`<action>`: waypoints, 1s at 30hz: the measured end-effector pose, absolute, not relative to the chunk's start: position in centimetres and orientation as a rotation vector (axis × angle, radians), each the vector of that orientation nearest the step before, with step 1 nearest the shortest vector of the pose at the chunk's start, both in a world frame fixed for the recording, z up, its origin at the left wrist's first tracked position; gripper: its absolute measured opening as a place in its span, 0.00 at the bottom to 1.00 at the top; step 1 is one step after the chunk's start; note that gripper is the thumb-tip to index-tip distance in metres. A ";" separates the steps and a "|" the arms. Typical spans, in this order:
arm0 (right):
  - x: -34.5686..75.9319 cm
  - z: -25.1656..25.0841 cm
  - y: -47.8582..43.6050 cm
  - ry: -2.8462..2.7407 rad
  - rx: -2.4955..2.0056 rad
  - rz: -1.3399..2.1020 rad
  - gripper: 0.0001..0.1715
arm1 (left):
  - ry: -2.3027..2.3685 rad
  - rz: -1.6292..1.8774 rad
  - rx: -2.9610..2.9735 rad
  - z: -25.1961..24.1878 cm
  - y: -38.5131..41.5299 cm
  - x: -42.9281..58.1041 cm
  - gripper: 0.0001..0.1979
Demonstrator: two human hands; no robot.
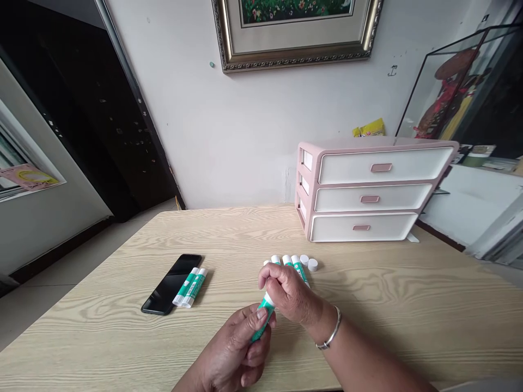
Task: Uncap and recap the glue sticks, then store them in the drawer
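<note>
My left hand [241, 348] is closed round the lower part of a green and white glue stick [262, 321] held over the wooden table [408, 305]. My right hand [292, 294], with a silver bangle on its wrist, pinches the top end of the same stick; whether a cap is under the fingers is hidden. Just behind my right hand lie several more glue sticks [294, 265] side by side, with two loose white caps [309, 263] next to them.
A black phone [169, 286] lies at the left, with two glue sticks [190, 287] against its right edge. A pink and white three-drawer organiser [368, 190] stands at the back right. A framed picture [294, 32] hangs on the wall. A glass case [461, 92] stands far right.
</note>
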State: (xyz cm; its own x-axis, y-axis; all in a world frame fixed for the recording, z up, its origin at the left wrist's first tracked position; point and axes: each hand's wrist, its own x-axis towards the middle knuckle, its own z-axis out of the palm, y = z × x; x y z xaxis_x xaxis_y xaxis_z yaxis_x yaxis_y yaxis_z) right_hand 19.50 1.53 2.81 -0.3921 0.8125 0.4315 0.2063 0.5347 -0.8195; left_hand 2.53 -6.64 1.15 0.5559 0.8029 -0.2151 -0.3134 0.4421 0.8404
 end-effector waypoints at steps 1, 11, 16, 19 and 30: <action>20.1 2.8 2.2 -1.835 -0.863 0.848 0.12 | 0.699 0.752 0.867 1.1 -6.8 2.3 0.19; 22.4 2.3 5.2 -1.611 -1.148 0.451 0.13 | 1.973 0.605 1.965 1.8 -4.7 -1.2 0.17; 22.9 1.8 5.4 -1.505 -1.183 0.437 0.13 | 2.423 0.245 2.164 0.9 -3.0 -3.3 0.16; 23.2 2.5 5.5 -1.502 -1.223 0.374 0.13 | 2.583 0.197 2.264 0.4 -2.2 -4.1 0.18; 27.2 4.3 6.7 -1.587 -2.002 0.117 0.21 | 2.661 0.174 2.298 0.5 -1.0 -5.1 0.16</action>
State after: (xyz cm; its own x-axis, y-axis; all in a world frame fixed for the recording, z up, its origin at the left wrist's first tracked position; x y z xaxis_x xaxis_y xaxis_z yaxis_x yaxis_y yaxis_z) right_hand 27.22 6.67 4.28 0.2898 0.9164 0.2762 0.8658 -0.1280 -0.4837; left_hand -5.09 -0.96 0.45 -0.1071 0.9337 0.3415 0.9702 0.1732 -0.1693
